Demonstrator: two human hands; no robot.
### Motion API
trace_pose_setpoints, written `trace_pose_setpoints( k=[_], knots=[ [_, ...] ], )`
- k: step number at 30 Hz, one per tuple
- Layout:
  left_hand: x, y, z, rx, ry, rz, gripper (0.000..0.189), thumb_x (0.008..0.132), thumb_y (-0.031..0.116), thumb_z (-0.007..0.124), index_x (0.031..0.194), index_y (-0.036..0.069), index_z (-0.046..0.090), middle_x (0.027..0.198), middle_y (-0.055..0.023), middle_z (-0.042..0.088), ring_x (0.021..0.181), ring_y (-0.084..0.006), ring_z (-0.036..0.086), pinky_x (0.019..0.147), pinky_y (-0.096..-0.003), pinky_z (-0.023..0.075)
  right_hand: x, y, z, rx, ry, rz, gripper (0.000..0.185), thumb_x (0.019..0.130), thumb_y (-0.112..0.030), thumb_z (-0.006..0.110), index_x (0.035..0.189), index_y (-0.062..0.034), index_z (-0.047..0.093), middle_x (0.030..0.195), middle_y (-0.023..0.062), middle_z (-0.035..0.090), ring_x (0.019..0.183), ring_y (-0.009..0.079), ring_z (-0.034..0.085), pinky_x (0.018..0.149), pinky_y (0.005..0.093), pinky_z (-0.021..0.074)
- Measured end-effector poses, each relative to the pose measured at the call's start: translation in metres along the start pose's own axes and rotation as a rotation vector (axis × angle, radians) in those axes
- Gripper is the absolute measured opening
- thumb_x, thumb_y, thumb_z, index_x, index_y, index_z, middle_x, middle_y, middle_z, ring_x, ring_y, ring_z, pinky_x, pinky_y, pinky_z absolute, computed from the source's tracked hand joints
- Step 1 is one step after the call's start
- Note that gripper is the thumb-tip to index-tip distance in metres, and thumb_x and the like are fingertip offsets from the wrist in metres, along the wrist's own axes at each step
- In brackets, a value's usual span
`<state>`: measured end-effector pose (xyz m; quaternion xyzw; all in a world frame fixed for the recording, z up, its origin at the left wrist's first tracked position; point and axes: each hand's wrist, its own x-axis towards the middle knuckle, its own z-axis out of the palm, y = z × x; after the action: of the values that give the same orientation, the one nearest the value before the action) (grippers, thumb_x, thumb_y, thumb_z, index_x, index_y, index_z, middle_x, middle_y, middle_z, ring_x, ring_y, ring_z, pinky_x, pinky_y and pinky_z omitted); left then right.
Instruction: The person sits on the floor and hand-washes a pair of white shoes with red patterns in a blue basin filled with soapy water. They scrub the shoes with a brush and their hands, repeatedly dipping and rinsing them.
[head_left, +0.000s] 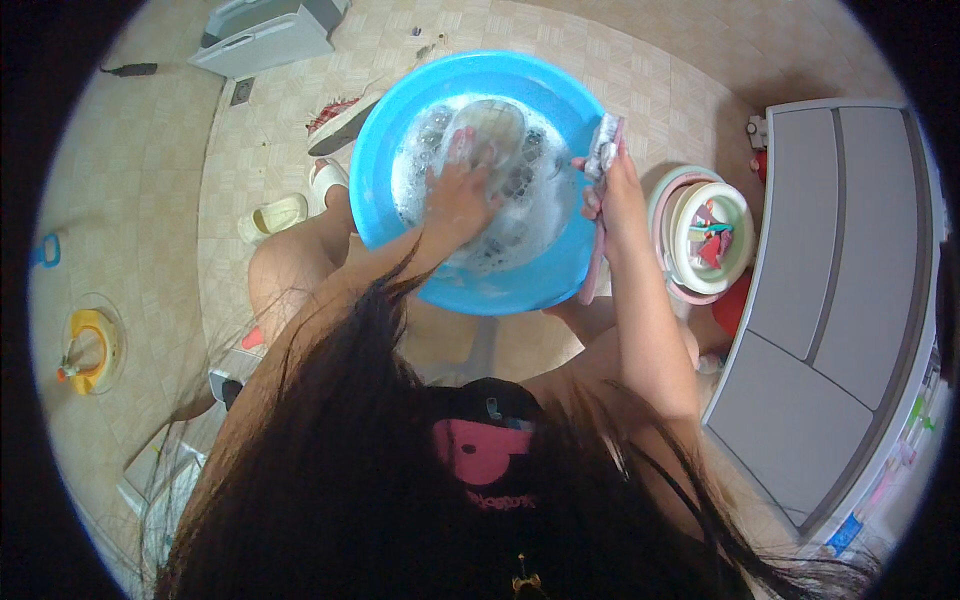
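Note:
Inside a blue plastic basin (375, 161) of foamy water, my left hand (461, 196) grips a wet shoe (496, 120). Its rounded end rises from the suds, while its lower part is hidden by my hand and the foam. My right hand (621, 187) is at the basin's right rim, holding a scrubbing brush (604, 142) with a pink handle. White bristles at the brush's upper end carry some foam.
A plaid shoe (341, 127) leans at the basin's left, near a pale slipper (276, 219). Stacked washbowls (742, 259) with small colourful items stand at right, before a grey cabinet (795, 225). A white bin (270, 45) is top left; a yellow ring-shaped holder (109, 352) hangs on the wall.

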<state>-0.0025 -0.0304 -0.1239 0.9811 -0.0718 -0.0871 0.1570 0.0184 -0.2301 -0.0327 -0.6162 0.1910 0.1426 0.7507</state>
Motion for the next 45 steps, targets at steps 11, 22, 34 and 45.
trace_pose_setpoints(
  k=[11, 22, 34, 45],
  knots=[
    [-0.001, 0.008, -0.009, 0.079, -0.082, -0.039, 0.087, 0.08, 0.034, 0.069, 0.151, 0.021, 0.02, 0.158, -0.013, 0.005, 0.144, -0.0337, 0.011, 0.103, -0.0606, 0.0323, 0.007, 0.001, 0.01, -0.076, -0.057, -0.053, 0.053, 0.1, -0.033, 0.038, 0.149, -0.0205, 0.023, 0.096, 0.005, 0.061, 0.053, 0.0066, 0.037, 0.047, 0.0206, 0.0343],
    [0.014, 0.019, -0.039, -0.123, -0.242, -0.492, 0.11, 0.073, 0.041, 0.073, 0.152, 0.024, -0.001, 0.131, -0.0293, 0.045, 0.118, -0.0405, 0.05, 0.097, -0.0459, 0.0434, -0.006, -0.021, -0.018, -0.033, -0.002, -0.126, 0.054, 0.097, -0.027, 0.038, 0.148, -0.0119, 0.026, 0.097, 0.0099, 0.064, 0.054, 0.0094, 0.042, 0.046, 0.0242, 0.0348],
    [0.0, -0.002, -0.066, -0.264, 0.112, -0.287, 0.117, 0.067, 0.033, 0.078, 0.152, 0.013, 0.0, 0.126, -0.0368, 0.045, 0.116, -0.0441, 0.05, 0.1, -0.0413, 0.0419, -0.018, -0.035, -0.033, -0.042, 0.016, -0.241, 0.052, 0.1, -0.027, 0.035, 0.149, -0.0159, 0.02, 0.097, 0.0085, 0.064, 0.051, 0.007, 0.039, 0.044, 0.0216, 0.0343],
    [0.008, 0.021, -0.045, -0.162, 0.035, -0.39, 0.115, 0.069, 0.041, 0.077, 0.152, 0.018, 0.001, 0.138, -0.0326, 0.035, 0.125, -0.0433, 0.042, 0.101, -0.0477, 0.0399, -0.02, -0.037, -0.03, -0.043, 0.046, -0.3, 0.057, 0.097, -0.025, 0.042, 0.148, -0.0081, 0.023, 0.094, 0.0106, 0.064, 0.051, 0.0087, 0.041, 0.044, 0.0243, 0.0366]
  ],
)
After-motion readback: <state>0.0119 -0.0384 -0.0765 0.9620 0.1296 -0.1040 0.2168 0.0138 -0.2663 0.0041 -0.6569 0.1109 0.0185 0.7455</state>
